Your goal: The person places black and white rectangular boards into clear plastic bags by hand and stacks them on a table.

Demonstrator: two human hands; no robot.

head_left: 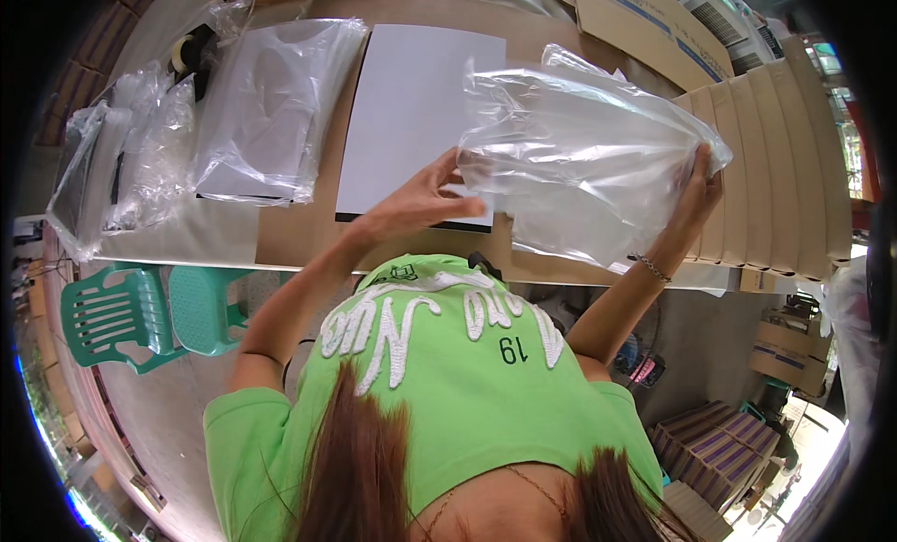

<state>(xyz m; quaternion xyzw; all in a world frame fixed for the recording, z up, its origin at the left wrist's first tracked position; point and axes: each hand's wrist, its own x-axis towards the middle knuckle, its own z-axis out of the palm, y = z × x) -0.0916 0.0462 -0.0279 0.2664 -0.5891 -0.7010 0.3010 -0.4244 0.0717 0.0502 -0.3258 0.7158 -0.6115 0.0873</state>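
A clear plastic bag (579, 159) is stretched out over the right half of the table. Its gathered right end is gripped by my right hand (699, 182), fingers closed round the film. At the bag's left edge is my left hand (439, 196), fingers apart and curved, with nothing visibly in them; whether they touch the film I cannot tell. Beneath and to the left of the bag lies a flat white panel (402, 112) with a dark strip along its near edge. The bag covers the panel's right side.
Left of the panel lies a stack of clear plastic bags (271, 112). Crumpled film (154, 159) and a tape roll (184, 54) are farther left. Upright cardboard pieces (766, 159) line the right side, with a cardboard box (645, 28) behind. Green plastic chairs (121, 308) stand below the table's left edge.
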